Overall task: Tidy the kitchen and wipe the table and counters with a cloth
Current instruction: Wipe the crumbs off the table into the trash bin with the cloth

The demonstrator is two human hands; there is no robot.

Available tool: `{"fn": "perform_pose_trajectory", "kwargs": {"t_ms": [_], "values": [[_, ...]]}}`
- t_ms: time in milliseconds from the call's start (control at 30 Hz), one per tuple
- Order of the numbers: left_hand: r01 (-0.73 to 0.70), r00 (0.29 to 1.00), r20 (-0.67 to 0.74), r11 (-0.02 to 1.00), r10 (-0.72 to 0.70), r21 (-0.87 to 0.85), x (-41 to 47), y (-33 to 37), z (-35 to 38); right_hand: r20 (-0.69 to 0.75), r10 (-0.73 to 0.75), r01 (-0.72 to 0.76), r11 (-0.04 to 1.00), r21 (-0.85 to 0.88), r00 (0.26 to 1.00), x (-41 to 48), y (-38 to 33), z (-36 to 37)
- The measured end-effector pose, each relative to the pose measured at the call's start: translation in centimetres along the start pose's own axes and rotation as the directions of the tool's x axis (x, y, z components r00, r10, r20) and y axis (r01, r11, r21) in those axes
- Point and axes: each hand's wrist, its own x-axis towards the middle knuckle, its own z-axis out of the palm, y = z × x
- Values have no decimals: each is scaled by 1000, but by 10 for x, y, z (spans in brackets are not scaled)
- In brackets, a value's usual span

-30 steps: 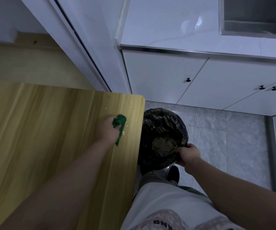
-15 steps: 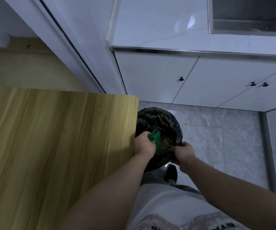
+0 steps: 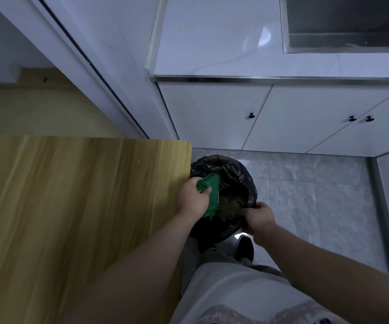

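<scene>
Shaking crumbs off the green cloth [image 3: 212, 190] into the bin looks like the step in hand, and it goes best kept low inside the rim. The left hand [image 3: 192, 198] has its fingers curled tightly round a bunched fold of the cloth, the loose end hanging over the mouth of the waste bin [image 3: 235, 174], which sits just beside the edge of the wooden table [image 3: 83, 206]. The right hand [image 3: 260, 218] pinches the near rim of the black liner bag [image 3: 223, 228], fingers closed on the plastic, holding the mouth open. A good shake wants short flicks with the hanging end below the rim, so bits drop in rather than onto the tiled floor [image 3: 317, 195] or the shoe [image 3: 244, 247] close by. A pale speck [image 3: 138, 161] lies on the table near its corner, so another pass there seems due.
</scene>
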Motion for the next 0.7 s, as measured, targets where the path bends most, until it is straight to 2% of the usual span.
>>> {"fn": "perform_pose_trajectory", "kwargs": {"t_ms": [100, 267, 433, 533, 700], "values": [[23, 998, -65, 999, -25, -39, 9, 8, -24, 10, 7, -7, 1000, 18, 1000, -1, -3, -1], [59, 964, -256, 998, -67, -36, 37, 15, -82, -10, -4, 4, 1000, 31, 1000, 1, -10, 0], [60, 916, -400, 994, -18, 94, 69, 15, -136, -47, -19, 20, 1000, 17, 999, 4, -21, 2], [79, 902, -432, 980, 6, 180, 88, 11, -160, -59, -28, 29, 999, 15, 998, 4, -29, 2], [119, 918, -395, 935, 24, 334, 110, 0, -181, -59, 2, 1, 999, 49, 998, 14, -39, -1]]}}
